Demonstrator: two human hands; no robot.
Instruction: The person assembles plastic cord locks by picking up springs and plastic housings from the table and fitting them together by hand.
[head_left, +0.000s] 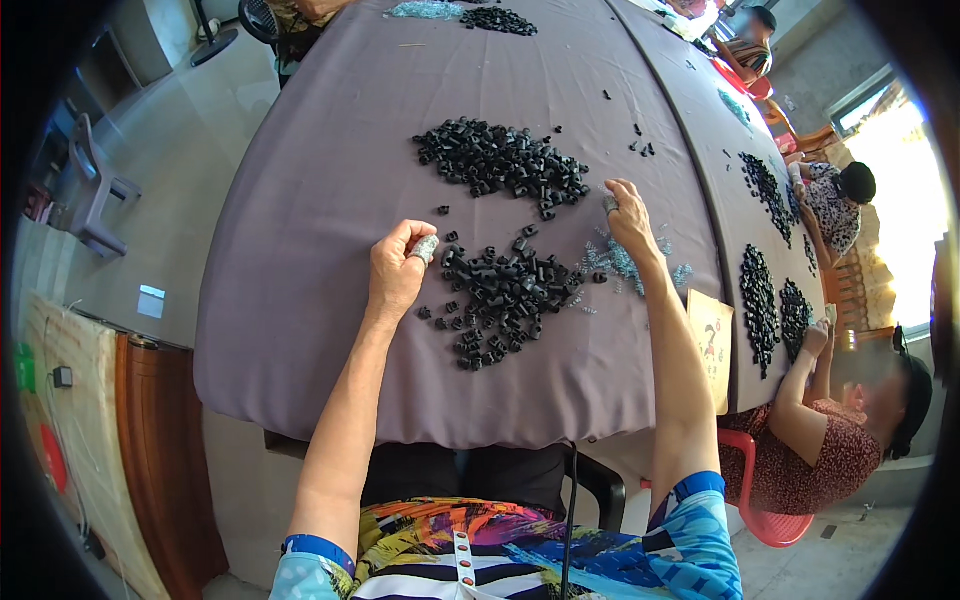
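Observation:
My left hand (397, 270) is closed around a small bundle of shiny metal springs (425, 247), held just left of a near pile of small black plastic pieces (505, 295). My right hand (628, 215) reaches out flat over the grey tablecloth (320, 200), fingertips resting between a farther, larger pile of black pieces (505, 160) and a scatter of small clear-silver springs (620, 262). Something small and silvery sits at the right hand's fingertips; whether it is gripped is unclear.
A brown card (711, 345) hangs at the table edge on the right. A seated person in a patterned top (830, 440) on a red chair works at more black piles (765, 300). Other people sit farther along. More black pieces (500, 20) lie at the far end.

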